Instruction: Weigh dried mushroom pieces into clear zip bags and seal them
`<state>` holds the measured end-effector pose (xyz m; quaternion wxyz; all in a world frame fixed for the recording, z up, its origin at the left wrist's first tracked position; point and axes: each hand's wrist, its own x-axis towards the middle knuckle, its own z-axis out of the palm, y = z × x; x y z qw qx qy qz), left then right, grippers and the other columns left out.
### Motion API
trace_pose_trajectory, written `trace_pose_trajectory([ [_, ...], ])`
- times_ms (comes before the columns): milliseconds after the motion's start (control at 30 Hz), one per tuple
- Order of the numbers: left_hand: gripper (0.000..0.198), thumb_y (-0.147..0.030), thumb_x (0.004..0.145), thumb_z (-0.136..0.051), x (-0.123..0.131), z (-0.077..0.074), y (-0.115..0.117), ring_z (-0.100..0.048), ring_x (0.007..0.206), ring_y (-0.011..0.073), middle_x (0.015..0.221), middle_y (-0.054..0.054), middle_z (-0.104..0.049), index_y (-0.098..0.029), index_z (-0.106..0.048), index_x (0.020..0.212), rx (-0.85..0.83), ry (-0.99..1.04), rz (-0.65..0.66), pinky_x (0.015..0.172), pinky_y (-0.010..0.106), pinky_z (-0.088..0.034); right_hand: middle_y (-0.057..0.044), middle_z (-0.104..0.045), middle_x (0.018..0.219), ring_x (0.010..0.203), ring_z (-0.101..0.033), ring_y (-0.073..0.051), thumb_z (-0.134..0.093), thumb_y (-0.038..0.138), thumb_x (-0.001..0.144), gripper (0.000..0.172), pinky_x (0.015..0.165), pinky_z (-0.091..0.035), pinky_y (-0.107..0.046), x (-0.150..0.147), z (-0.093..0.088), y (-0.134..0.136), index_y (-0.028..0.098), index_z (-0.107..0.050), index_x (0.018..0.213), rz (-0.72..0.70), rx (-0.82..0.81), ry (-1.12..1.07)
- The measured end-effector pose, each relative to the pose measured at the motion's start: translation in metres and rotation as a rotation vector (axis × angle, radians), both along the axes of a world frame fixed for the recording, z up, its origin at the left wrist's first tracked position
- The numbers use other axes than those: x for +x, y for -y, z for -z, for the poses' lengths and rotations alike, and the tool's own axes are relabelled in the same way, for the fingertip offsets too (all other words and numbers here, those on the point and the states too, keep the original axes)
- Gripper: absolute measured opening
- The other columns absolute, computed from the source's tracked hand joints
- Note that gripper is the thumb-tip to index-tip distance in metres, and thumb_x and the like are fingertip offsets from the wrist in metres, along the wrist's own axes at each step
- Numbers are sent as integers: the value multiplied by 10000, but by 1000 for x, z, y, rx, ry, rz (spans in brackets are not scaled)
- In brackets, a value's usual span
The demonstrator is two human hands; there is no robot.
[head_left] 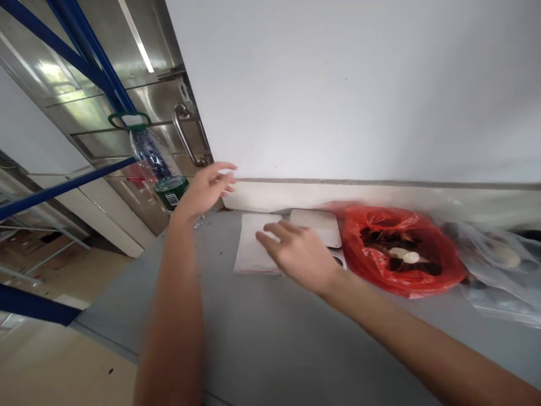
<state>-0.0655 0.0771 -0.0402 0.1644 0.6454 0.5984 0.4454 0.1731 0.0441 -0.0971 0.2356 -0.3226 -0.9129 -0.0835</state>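
Note:
My left hand (210,187) is raised near the wall, at the left end of the grey table (236,327). Its fingers are apart and nothing is in them. Over the table's middle hovers my right hand (298,251), fingers loosely spread and holding nothing I can see. Just beneath and left of it lie white paper sheets (249,251). A small flat scale with a pale square plate (316,223) stands behind the right hand, partly covered by it. To its right sits an open red plastic bag (359,265) with brown and pale pieces inside.
Clear plastic bags (507,265) lie at the right. A plastic bottle with a green handle (156,160) hangs by the blue rack (84,62) on the left. A white wall (359,96) closes off the back; a metal door (147,96) is beyond.

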Motion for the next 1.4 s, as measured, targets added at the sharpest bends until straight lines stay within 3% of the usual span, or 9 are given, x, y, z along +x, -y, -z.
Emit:
trace_pose_trajectory([
  [100,351,-495,889,-619,2,11,-6,-746,890,259,1134,115,-761,-264,-740,1124,-254,-206,134,687,304,-581,-128,-767,993,916,-697,-239,-499,80,974,268,569,-458,-284,-23,15,10,165,-747,1032,-71,-97,281],
  [200,417,-537,809,-665,4,32,-17,-741,985,287,1248,106,-746,-281,-757,1124,-517,-399,213,696,285,-560,-146,-752,1038,959,-683,-269,-597,347,991,251,617,-503,-319,-28,26,12,161,-730,1094,-138,-174,350],
  [333,511,-562,814,-622,11,61,-30,-705,1110,330,1308,146,-714,-232,-725,1191,-511,-419,176,828,339,-550,-141,-736,1138,1024,-677,-272,-590,313,998,229,636,-518,-326,-24,31,7,184,-727,1127,-177,-202,404],
  [467,501,-591,876,-501,22,74,-36,-654,1209,339,1340,128,-699,-224,-740,1120,-458,-415,195,932,369,-511,-135,-740,1125,1013,-684,-247,-468,193,1036,279,642,-509,-314,-23,29,4,187,-733,1121,-156,-203,409],
  [700,438,-575,836,-521,23,74,-37,-681,1129,347,1213,102,-763,-239,-766,975,-433,-420,220,906,369,-511,-143,-738,1085,994,-682,-262,-577,335,999,256,655,-512,-319,-24,29,4,177,-731,1128,-163,-239,357],
  [867,454,-576,835,-496,21,76,-38,-702,1051,341,1149,116,-780,-224,-769,921,-415,-426,228,868,369,-526,-141,-736,1070,991,-686,-245,-496,180,1014,253,668,-509,-305,-25,29,1,176,-723,1126,-132,-223,342],
  [1167,475,-570,772,-618,17,74,-39,-679,1135,356,1276,148,-725,-232,-750,1078,-433,-467,206,920,404,-532,-143,-735,1077,1035,-690,-261,-600,327,989,245,741,-552,-323,-24,27,2,161,-727,1119,-55,-287,277],
  [1300,525,-601,768,-649,21,64,-37,-640,1217,373,1339,149,-692,-239,-737,1138,-424,-506,203,977,416,-515,-149,-728,1121,1100,-666,-275,-627,365,976,292,878,-540,-375,-3,21,2,136,-718,1132,-93,-286,159],
  [1400,575,-588,810,-615,34,50,-35,-552,1342,382,1450,159,-609,-211,-700,1237,-393,-531,185,1080,439,-451,-124,-756,1032,964,-699,-252,-627,303,971,228,830,-530,-367,29,8,0,151,-745,1092,-152,-342,12],
])
